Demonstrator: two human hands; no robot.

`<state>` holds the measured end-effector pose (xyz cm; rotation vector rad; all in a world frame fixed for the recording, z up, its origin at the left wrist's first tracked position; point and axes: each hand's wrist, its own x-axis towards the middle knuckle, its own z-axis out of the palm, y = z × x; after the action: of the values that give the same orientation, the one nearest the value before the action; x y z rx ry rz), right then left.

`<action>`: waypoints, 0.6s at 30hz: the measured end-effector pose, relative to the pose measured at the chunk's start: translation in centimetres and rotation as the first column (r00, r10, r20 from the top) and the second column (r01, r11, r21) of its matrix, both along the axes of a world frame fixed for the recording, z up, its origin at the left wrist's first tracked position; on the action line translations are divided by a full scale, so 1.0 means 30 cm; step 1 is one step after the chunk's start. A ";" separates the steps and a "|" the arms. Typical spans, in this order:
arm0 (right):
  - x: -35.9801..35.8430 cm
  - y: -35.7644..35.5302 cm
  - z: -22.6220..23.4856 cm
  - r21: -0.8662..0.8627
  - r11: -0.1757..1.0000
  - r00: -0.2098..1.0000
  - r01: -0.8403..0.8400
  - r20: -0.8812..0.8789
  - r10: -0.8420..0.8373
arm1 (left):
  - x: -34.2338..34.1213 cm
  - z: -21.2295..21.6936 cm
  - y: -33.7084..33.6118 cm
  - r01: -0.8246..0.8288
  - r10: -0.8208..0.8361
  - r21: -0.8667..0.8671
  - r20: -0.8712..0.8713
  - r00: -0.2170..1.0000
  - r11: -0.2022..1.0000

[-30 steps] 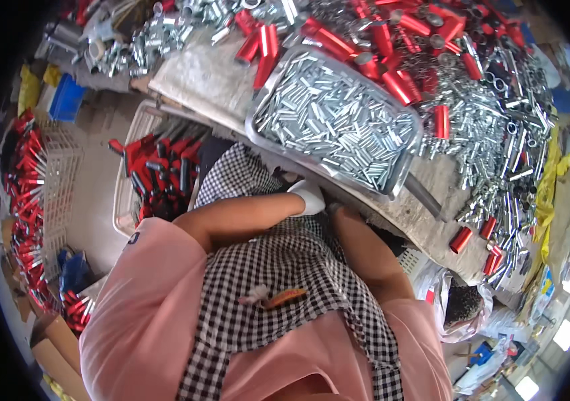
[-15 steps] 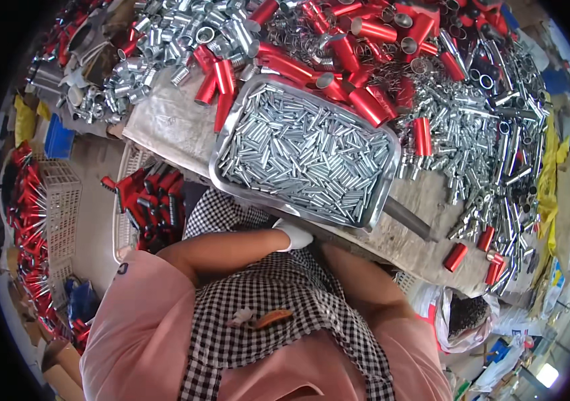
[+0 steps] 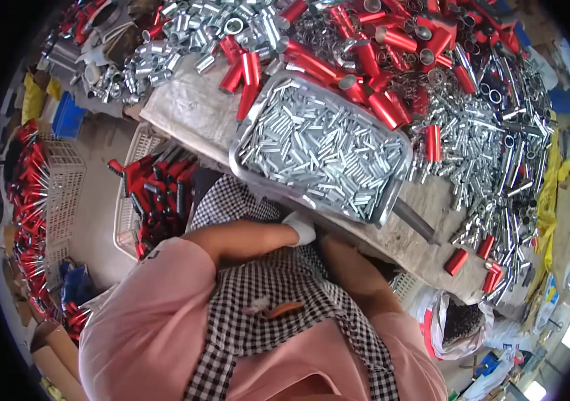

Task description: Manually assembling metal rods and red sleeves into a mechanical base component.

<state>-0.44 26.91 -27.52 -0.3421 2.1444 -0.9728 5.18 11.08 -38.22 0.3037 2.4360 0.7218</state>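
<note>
My left hand (image 3: 300,228), in a white glove, is at the table's front edge, just below a metal tray (image 3: 296,192). Its fingers are hidden, so what it holds or touches does not show. My right forearm (image 3: 352,271) reaches under the same edge, and the right hand itself is out of sight there. Many short silvery metal pins (image 3: 328,144) lie loose in the tray, at all angles. The tray rests on the worn table (image 3: 188,110), tilted in view, near its front edge. A flat dark metal bar (image 3: 415,220) sticks out beside its right end.
Red metal tubes (image 3: 250,70), silvery sleeves (image 3: 185,30) and small metal parts (image 3: 475,140) are heaped behind and right of the tray. A pale crate (image 3: 123,217) of red-and-black parts stands at left. An open bag (image 3: 462,321) of dark bits is at right.
The whole view has shifted, so table and tray appear farther right and slightly higher. The pins look more thinly spread across the tray. My left hand stays by the table edge.
</note>
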 end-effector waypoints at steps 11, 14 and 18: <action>0.258 0.009 0.575 0.426 0.864 0.757 -0.267 -0.462 0.462 | -0.068 0.440 -0.267 -0.919 -0.331 0.366 0.894 0.303 0.146; 0.292 0.006 0.685 0.436 0.802 0.364 -0.409 -0.728 0.581 | -0.101 0.643 -0.407 -0.912 -0.248 -0.001 0.962 0.110 -0.411; 0.286 -0.074 0.609 0.231 0.878 0.563 -0.419 -0.692 0.451 | -0.052 0.707 -0.375 -0.805 -0.197 -0.007 0.971 0.137 -0.594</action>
<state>8.14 24.70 -9.24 -1.3875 2.5590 -0.5163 3.61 -0.16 -17.02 -1.0376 0.0611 2.5874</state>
